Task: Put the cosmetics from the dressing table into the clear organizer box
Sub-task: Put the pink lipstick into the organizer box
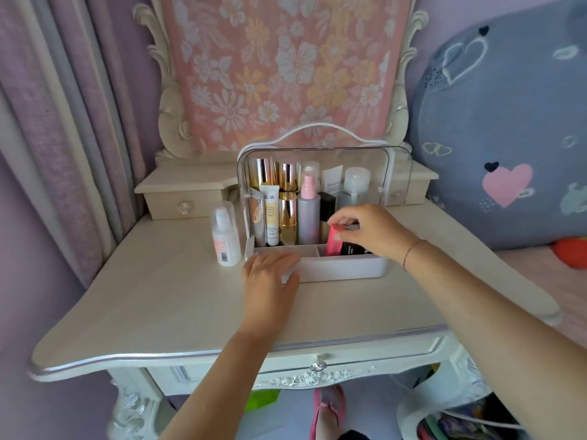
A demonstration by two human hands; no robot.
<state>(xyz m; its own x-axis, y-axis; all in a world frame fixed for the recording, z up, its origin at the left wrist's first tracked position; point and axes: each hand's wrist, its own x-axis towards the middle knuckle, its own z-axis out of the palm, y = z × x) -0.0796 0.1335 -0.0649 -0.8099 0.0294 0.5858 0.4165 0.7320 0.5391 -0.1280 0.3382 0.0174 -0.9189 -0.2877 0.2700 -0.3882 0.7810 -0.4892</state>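
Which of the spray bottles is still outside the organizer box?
The white spray bottle with the pink label, standing on the dressing table left of the organizer box; the pink-nozzle one stands inside.

Floral cloth (286,68) behind, lilac curtain (63,122) left, heart-print cushion (508,138) right.

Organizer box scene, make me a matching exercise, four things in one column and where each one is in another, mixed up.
Things:
1. white spray bottle
2. pink item
3. left hand
4. BB cream tube

Places:
A. resting on the front left edge of the organizer box
B. standing inside the box, left side
C. on the dressing table, left of the box
D. held by the right hand over the front tray

Pairs: 1-C, 2-D, 3-A, 4-B
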